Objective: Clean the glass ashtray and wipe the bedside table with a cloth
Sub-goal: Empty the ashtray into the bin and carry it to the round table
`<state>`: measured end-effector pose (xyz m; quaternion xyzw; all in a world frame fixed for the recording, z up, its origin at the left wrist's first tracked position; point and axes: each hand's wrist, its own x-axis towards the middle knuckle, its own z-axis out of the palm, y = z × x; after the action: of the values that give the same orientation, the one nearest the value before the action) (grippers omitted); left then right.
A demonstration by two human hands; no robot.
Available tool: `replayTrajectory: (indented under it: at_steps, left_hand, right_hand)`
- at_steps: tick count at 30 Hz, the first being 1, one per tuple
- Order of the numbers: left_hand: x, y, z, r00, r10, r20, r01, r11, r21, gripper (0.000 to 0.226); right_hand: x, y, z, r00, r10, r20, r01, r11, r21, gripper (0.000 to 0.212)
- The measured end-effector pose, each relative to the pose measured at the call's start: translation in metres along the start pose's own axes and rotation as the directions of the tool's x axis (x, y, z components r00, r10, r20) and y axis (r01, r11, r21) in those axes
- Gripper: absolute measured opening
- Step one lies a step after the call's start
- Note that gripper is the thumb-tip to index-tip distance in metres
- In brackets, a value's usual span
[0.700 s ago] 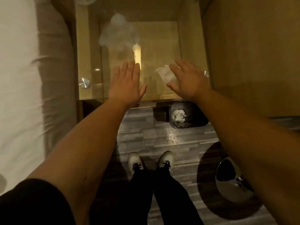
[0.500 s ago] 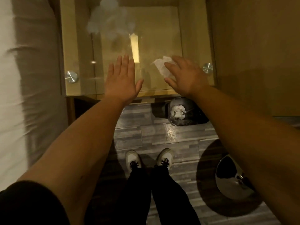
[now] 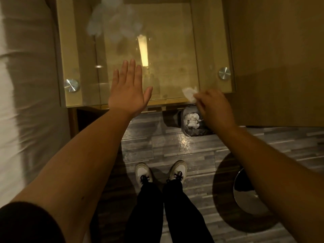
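Note:
The bedside table (image 3: 78, 50) has a glass top over a yellow wooden frame, with round metal studs at its near corners. My left hand (image 3: 128, 92) is flat and spread over the table's near edge, holding nothing. My right hand (image 3: 213, 106) is closed on a crumpled white tissue (image 3: 189, 93) at the table's near right edge, just above a small dark bin. A blurred white shape (image 3: 112, 21) shows on the far left of the glass. No ashtray is visible.
The small dark bin (image 3: 194, 132) on the grey plank floor holds crumpled white tissues. A bed with white sheets (image 3: 22, 85) runs along the left. A wooden wall (image 3: 280, 50) stands right. A shiny round lamp base (image 3: 249, 192) sits lower right, near my shoes (image 3: 142, 172).
My right hand closed on the tissue and pulled it back to the table's near right edge, above the bin. My left hand stayed flat. The view tilted down slightly.

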<state>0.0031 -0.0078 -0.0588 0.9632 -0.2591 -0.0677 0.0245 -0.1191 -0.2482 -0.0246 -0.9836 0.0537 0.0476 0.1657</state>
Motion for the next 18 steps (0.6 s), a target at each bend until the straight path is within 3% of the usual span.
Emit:
replayTrajectory:
  at_steps: [8,18]
  left_hand:
    - [0.001,-0.001,0.004,1.000,0.007,-0.018,-0.007,1.000,0.005,0.075]
    - [0.002,0.000,0.009,0.999,0.005,-0.049,-0.004,1.000,0.026,0.076]
  right_hand:
    - [-0.063,0.050,0.054,0.932,0.317,0.174,-0.318,0.948,-0.019,0.019]
    - [-0.063,0.061,0.065,0.917,0.349,0.196,-0.364,0.930,0.051,0.026]
